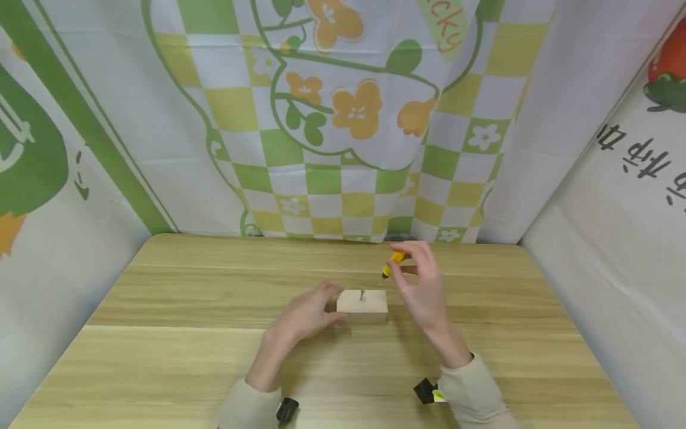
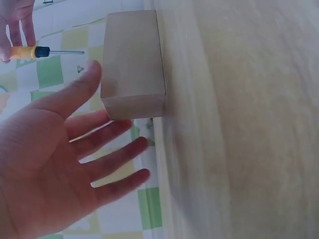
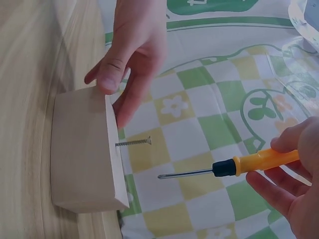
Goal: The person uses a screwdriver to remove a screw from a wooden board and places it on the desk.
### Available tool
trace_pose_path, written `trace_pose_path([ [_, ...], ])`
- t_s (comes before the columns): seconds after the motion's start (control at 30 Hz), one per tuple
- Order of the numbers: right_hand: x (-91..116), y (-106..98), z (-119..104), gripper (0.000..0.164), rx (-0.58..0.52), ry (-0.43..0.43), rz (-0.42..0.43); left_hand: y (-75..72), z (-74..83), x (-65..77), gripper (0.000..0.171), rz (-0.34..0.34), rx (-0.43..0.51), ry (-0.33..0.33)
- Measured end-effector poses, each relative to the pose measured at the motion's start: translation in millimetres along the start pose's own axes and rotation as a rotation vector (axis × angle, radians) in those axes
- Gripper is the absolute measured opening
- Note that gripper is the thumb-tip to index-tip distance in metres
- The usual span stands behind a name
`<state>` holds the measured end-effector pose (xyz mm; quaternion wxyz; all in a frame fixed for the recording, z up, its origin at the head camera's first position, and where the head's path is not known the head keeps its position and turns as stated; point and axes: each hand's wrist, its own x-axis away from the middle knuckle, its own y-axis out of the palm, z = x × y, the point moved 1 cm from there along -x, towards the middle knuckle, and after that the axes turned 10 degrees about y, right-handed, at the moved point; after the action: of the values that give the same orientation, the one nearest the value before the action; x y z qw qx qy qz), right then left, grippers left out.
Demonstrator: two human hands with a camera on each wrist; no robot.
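A pale wooden block point(image 1: 361, 305) lies on the table, with a screw point(image 3: 133, 143) standing part way out of its top face. My left hand point(image 1: 306, 313) holds the block's left end between thumb and index finger; its other fingers stretch out past the block in the left wrist view. In my right hand point(image 1: 426, 289) is a yellow screwdriver point(image 3: 261, 161) with a dark collar, gripped by the handle. Its thin metal shaft point(image 3: 187, 174) points down toward the block, and the tip is apart from the screw head, off to its right in the head view.
The wood-grain table point(image 1: 177, 357) spreads around both hands. Behind it hangs a green and yellow checked curtain point(image 1: 327, 179), with printed white sheets point(image 1: 605, 196) at the sides. A black wrist-worn device point(image 1: 425, 391) sits by the right sleeve.
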<state>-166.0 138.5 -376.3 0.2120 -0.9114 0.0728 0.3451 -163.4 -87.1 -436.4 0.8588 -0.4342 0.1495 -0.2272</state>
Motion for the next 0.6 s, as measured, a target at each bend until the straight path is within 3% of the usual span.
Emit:
trace_pose_path([
  [0.33,2,-12,9,0.037,0.032,0.035,0.005,2.6,5.3,-14.4,0.042,0.074,-0.115,0.163],
  [0.6,4,-19,15,0.035,0.046,0.020,0.005,3.5,16.8,-25.7,0.032,0.099,-0.158,0.219],
])
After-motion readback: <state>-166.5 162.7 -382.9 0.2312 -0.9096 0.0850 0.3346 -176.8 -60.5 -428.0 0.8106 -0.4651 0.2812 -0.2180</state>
